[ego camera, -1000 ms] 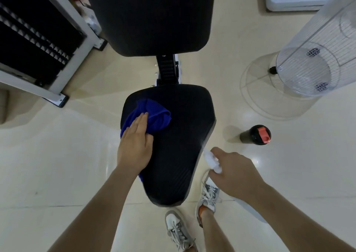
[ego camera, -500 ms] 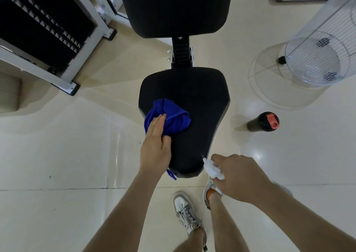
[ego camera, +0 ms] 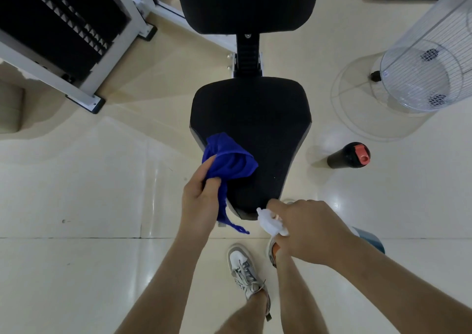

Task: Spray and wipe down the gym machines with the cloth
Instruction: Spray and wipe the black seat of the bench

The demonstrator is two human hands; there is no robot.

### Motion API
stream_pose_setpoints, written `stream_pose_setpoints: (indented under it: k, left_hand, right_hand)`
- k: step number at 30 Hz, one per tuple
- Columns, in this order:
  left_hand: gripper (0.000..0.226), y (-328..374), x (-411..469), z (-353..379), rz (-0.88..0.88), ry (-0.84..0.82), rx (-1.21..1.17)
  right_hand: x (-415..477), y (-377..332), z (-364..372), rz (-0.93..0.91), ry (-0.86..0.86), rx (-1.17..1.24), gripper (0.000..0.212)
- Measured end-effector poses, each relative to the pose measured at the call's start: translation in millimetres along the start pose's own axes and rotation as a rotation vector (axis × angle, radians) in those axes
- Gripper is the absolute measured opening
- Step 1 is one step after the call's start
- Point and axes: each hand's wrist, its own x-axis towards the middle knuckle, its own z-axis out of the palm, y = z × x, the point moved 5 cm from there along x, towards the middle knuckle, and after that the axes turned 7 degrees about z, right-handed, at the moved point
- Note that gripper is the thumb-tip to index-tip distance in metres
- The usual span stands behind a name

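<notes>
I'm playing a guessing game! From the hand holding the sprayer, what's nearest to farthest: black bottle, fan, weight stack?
From the right hand:
1. black bottle, on the floor, right side.
2. fan, upper right.
3. weight stack, upper left.

This is a gym. A black padded seat [ego camera: 252,119] sits just ahead of the left hand [ego camera: 201,200] and the right hand [ego camera: 309,229], with its back pad [ego camera: 245,1] farther ahead. Far ahead and to the left of the left hand, a white frame [ego camera: 84,88] holds stacked black weights [ego camera: 51,19].
</notes>
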Motion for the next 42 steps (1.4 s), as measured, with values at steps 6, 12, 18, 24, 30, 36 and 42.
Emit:
stream_pose_setpoints:
  k: [6,12,18,24,30,36,42]
  left_hand:
    - [0.061,0.7,-10.3,49.6,0.598,-0.401,0.910]
    - [0.054,16.7,42.0,109.6,0.812,-0.622,1.105]
    - [0.052,12.8,29.2,103.6,0.783,-0.618,1.137]
    - [0.053,1.4,-1.6,73.5,0.871,-0.801,1.193]
    - [0.052,12.8,37.4,113.8,0.833,-0.844,1.204]
    - [0.054,26.3,94.2,149.9,0.802,-0.800,1.175]
    - [0.054,38.5,175.3,190.3,0.654,-0.669,1.127]
  right_hand:
    - [0.3,33.8,-5.7,0.096,0.077,0.054,0.041]
    - [14.3,67.4,-21.0,0.275,0.095,0.054,0.034]
    - [15.5,83.6,-43.6,0.358,0.129,0.280,0.037]
    - [19.7,84.7,-52.1,0.321,0.120,0.335,0.036]
    - [39.8,96.3,-51.9,0.349,0.151,0.489,0.030]
    - [65.9,110.8,-64.5,0.393,0.228,0.675,0.035]
    - [99.2,127.6,-68.6,0.377,0.222,0.662,0.029]
